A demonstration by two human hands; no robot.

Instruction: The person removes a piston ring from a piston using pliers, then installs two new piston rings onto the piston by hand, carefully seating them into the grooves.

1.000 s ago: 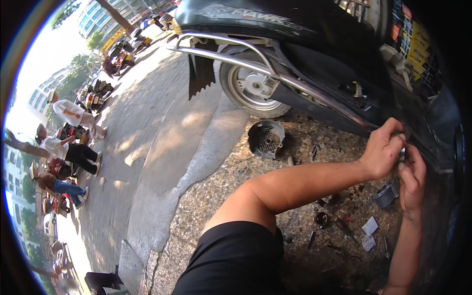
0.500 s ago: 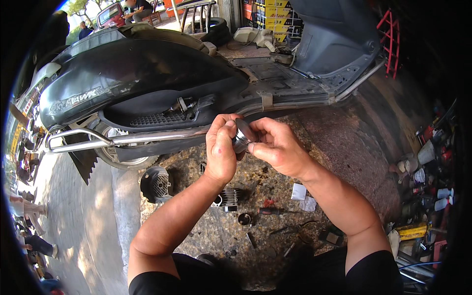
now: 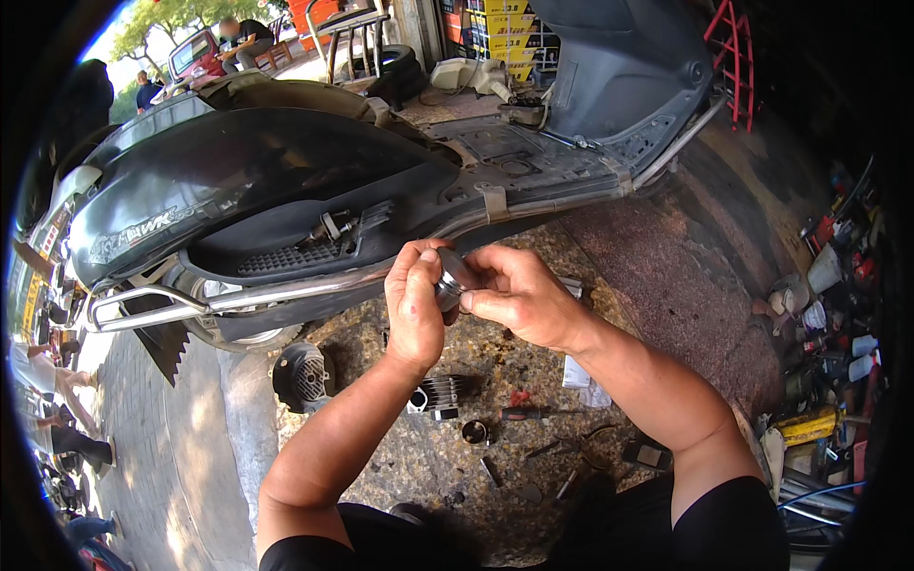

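Both hands (image 3: 476,300) grip metal cylinder (image 3: 451,278) (scooter (image 3: 286,200) behind).

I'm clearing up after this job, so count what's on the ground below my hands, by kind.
Finned engine cylinder: 1
Round fan cover: 1
Red-handled screwdriver: 1
Small metal ring: 1
White paper packets: 1 pile
Total: 5

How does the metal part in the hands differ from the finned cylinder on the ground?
The round metal part is held up between both hands, left hand and right hand; the finned cylinder lies untouched on the gravel. The held part looks smooth-sided and smaller; the cylinder is ribbed with fins and bulkier. The held part is mostly hidden by fingers; the cylinder is largely in view. Both are silvery metal.
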